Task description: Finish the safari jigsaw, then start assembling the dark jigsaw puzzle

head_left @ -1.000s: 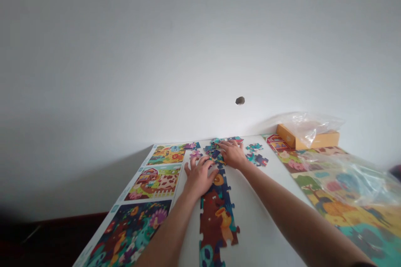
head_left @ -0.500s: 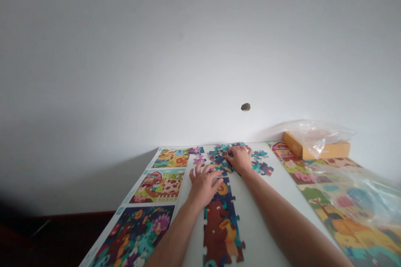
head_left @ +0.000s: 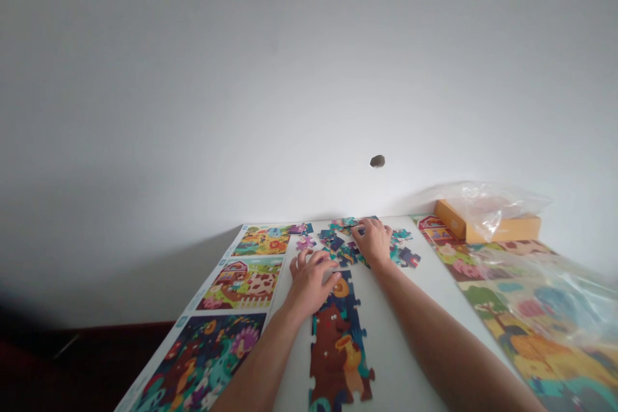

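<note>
**Next entry: right hand [head_left: 373, 243]?**
Palm down, fingers curled onto the heap of loose jigsaw pieces [head_left: 340, 243], touching them. Whether it grips a piece, cannot tell.

**Left hand [head_left: 310, 283]?**
Open, fingers spread, no piece visible in it. Sits at seven o'clock from the right hand, at the heap's lower-left edge.

**Pieces nearby?**
One purple jigsaw piece [head_left: 306, 243] at twelve o'clock from the left hand. A small cluster of jigsaw pieces [head_left: 405, 257] at three o'clock from the right hand.

**Below the hands?**
Assembled jigsaw strip [head_left: 338, 347], showing a brown bear, flat on the white bench [head_left: 400, 347] at five o'clock from the left hand, its top end just beside that thumb.

**Outer items?**
Three puzzle picture sheets [head_left: 241, 283] in a column at nine o'clock. Large puzzle picture sheet [head_left: 531, 335] at four o'clock. Orange cardboard box [head_left: 502, 230] under a clear plastic bag [head_left: 487, 203] at two o'clock.
</note>
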`<state>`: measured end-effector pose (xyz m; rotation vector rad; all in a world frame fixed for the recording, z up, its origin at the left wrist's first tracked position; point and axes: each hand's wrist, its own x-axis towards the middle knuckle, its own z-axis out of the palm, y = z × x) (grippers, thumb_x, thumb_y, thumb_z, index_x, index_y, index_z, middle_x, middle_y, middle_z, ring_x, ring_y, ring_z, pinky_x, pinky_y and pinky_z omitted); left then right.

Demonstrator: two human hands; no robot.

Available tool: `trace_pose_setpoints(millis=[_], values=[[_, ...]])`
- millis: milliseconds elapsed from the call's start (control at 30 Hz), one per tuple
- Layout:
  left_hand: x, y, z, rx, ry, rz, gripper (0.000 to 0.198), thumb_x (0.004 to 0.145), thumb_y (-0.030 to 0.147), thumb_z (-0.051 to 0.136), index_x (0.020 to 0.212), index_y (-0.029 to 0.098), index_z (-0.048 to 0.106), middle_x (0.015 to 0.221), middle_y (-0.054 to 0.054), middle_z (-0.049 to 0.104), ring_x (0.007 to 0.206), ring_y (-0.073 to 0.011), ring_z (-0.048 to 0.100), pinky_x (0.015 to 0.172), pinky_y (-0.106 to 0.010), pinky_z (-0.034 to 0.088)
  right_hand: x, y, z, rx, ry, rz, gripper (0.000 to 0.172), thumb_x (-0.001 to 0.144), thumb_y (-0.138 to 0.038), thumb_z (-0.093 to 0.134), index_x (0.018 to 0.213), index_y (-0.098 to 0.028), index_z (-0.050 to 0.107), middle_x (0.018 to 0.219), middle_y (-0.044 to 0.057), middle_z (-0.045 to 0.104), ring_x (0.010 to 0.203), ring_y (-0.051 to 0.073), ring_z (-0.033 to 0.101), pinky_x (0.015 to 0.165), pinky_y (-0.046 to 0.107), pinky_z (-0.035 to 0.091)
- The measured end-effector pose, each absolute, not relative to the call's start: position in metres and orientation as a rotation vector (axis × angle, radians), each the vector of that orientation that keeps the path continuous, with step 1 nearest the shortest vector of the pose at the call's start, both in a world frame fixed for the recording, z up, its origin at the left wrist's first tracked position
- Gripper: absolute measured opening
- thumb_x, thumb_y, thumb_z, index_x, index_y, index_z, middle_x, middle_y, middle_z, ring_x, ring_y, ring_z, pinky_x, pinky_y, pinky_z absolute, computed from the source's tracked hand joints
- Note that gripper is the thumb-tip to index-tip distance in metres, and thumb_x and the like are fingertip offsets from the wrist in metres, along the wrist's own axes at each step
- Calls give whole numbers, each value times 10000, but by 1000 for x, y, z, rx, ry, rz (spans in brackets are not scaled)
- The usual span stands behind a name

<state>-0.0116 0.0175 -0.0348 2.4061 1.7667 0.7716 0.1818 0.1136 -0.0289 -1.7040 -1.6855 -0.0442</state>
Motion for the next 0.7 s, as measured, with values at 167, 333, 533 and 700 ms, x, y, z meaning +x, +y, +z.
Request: trace_pose_setpoints(millis=[167,333,533,700], values=[[-12,16,-33,2413,1763,760,214,894,365,630,1076,347,740,1271,-5,644,1275,-338,403,1093,-584,302,188,115,-36,-1613,-1540,66,287,883,-203,504,1118,-168,664,1135,118,682,1027,238,627,947,348,394],[-11,13,-28,2455,1712,715,234,875,403,666,1093,369,743,1320,-8,615,1310,-352,367,1115,-608,275,200,112,-31,-1512,-1357,226,351,816,-141,458,1100,-157,664,1075,117,708,958,229,666,901,332,475],[-13,12,-25,2490,1622,655,217,856,402,706,1067,403,756,1390,-2,578,1348,-369,347,1126,-633,264,195,93,-5,-1430,-1278,580,334,797,-246,550,1105,-185,664,957,76,760,862,222,713,796,346,555],[-13,13,-23,2478,1622,666,209,847,336,717,1047,378,757,1359,-9,605,1347,-364,366,1132,-631,267,203,48,-6,-1364,-1508,749,267,774,-259,602,1008,-181,704,841,49,765,794,204,719,770,312,545]])
